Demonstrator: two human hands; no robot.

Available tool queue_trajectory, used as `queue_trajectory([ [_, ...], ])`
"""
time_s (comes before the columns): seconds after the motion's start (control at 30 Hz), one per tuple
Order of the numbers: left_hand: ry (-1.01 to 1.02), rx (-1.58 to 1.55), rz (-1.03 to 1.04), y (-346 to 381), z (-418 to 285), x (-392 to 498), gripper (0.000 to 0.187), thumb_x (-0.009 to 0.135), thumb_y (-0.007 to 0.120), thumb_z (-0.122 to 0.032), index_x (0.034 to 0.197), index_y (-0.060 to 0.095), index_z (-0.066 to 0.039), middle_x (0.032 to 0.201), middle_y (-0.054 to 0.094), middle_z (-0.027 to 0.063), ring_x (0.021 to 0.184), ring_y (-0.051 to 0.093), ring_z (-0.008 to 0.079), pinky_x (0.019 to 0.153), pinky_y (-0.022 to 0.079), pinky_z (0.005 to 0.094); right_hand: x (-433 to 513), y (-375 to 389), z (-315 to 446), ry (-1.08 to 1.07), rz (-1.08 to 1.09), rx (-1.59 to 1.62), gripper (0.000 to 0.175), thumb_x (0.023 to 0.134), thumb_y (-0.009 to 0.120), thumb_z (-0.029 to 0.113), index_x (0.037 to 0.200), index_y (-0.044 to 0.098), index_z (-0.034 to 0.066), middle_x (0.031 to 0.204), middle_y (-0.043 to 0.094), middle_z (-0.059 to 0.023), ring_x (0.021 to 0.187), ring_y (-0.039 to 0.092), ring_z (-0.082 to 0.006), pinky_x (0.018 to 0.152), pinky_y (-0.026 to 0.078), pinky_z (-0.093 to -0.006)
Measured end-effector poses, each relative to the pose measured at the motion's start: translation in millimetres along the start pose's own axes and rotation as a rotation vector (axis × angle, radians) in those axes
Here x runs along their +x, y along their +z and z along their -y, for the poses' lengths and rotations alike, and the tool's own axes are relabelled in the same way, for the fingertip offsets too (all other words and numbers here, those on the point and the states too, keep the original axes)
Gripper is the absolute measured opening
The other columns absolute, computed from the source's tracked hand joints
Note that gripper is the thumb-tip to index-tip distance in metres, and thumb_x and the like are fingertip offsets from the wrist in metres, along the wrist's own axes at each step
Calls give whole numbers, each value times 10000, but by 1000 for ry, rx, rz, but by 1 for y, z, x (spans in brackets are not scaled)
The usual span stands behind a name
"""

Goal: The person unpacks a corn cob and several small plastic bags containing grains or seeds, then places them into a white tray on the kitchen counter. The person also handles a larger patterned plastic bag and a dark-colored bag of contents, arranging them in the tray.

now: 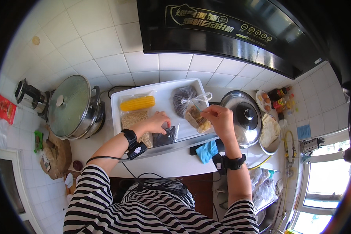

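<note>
A white tray lies on the counter before me with several clear bags of food in it. My right hand pinches the top of a clear bag of brown and yellowish pieces at the tray's right side. My left hand is at the upper edge of a packet of dark food, thumb and forefinger bent over it; whether they grip it is unclear. Beside it lies a bag of pale grain, partly under my left wrist. Packed corn on the cob and a knotted bag of dark grain lie farther back.
To the left stands a large lidded steamer pot, with a wooden chopping board nearer me. On the right are a lidded pan, a bowl of flatbread and a plate of eggs. A blue cloth lies by the tray's front edge.
</note>
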State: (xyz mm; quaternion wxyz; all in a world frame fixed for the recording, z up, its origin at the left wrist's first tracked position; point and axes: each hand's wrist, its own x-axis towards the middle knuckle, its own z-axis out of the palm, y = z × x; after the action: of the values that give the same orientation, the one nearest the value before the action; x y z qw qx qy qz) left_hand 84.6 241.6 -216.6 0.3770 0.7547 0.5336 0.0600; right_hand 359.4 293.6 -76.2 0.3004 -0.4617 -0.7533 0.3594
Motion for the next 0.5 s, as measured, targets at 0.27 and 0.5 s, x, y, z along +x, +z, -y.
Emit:
queue_trajectory([
  [0.27, 240, 86, 72, 0, -5, 17, 145, 715, 725, -158, 830, 637, -148, 1370, 528, -4, 1394, 281, 330, 1074, 235, 594, 3, 31, -34, 77, 81, -122, 109, 763, 758, 57, 846, 731, -7, 657, 663, -81, 581, 573, -103, 559, 453, -259],
  [0.5, 47, -170, 130, -9, 12, 20, 197, 719, 765, -176, 877, 696, -81, 998, 720, 39, 934, 659, 198, 814, 502, 351, 13, 24, -52, 177, 271, 49, 118, 785, 751, 70, 855, 727, -22, 688, 680, -64, 608, 583, -100, 586, 477, -265],
])
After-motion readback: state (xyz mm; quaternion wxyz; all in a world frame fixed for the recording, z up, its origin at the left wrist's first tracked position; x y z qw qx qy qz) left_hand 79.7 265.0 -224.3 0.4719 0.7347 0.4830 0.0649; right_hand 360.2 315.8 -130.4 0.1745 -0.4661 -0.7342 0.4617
